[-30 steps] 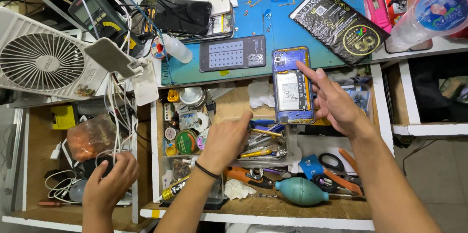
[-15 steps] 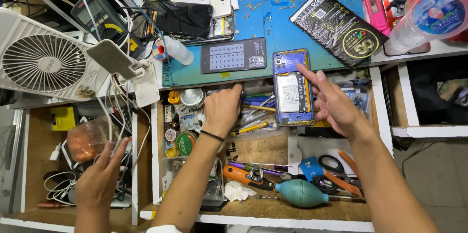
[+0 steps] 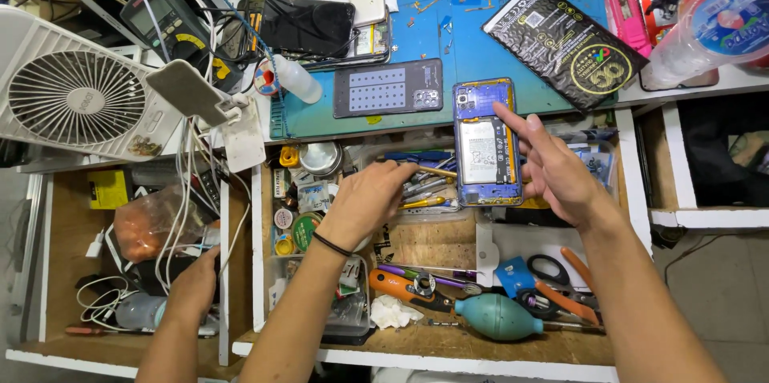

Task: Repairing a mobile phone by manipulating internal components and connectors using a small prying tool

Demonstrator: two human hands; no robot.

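Listing items at the open middle drawer (image 3: 432, 243), below the blue-matted table (image 3: 465, 38).

Item 1: opened phone (image 3: 481, 151), back cover off, battery and purple frame exposed. It lies flat across the table's front edge and the drawer's tool tray, at 12 o'clock from the drawer's centre. Judged light, rigid and thin. It is fragile where the battery and board lie bare, and its frame edges look smooth and likely slippery. The best hold is by the two long side rails, keeping pressure off the battery face.

Item 2: right hand (image 3: 561, 171), at 3 o'clock of the phone. The fingers (image 3: 506, 113) are spread and extended, with the tips against the phone's right rail. They grip nothing.

Item 3: left hand (image 3: 370, 199), black band at the wrist, at 9 o'clock of the phone. The fingers are curled over a heap of screwdrivers (image 3: 424, 191), and a slim tool (image 3: 432, 170) juts from the fingertips. Whether the pinch has closed on it cannot be told.

Item 4: grey back panel (image 3: 388, 86), flat on the mat at 10 o'clock of the phone.

Item 5: teal blower bulb (image 3: 497, 316) and black-handled scissors (image 3: 545, 271), at 6 o'clock in the drawer.

Item 6: another person's hand (image 3: 192, 279), down among cables in the separate left drawer, well apart.
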